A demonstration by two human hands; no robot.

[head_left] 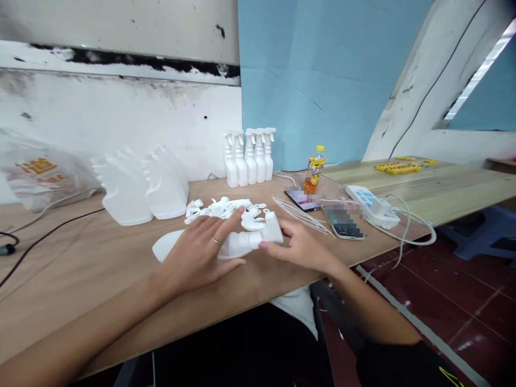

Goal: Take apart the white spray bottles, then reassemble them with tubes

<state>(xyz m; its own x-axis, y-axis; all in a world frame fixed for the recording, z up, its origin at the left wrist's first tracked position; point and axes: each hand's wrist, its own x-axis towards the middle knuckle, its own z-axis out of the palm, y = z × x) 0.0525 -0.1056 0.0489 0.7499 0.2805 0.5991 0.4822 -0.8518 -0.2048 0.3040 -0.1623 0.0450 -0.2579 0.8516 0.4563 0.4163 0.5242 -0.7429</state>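
Note:
A white plastic spray bottle (239, 245) lies on its side near the front of the table, base to the left. My left hand (201, 244), with a ring on one finger, lies across its body, thumb on the near side and fingers over the far side. At the neck, my right hand (300, 244) grips the white spray head (272, 228) between thumb and fingers. Whether the head is fully seated cannot be told. Just behind lies a pile of loose white sprayer parts (220, 208), partly hidden by my left hand.
Several sprayer-topped bottles (250, 158) stand at the wall, with headless bottles (165, 185) left of them. Thin white tubes (302, 216), a phone (344, 223), a tablet-like device (301, 199), a drink bottle (315, 171) and a power strip (373, 206) lie rightward. A plastic bag (48, 172) sits far left.

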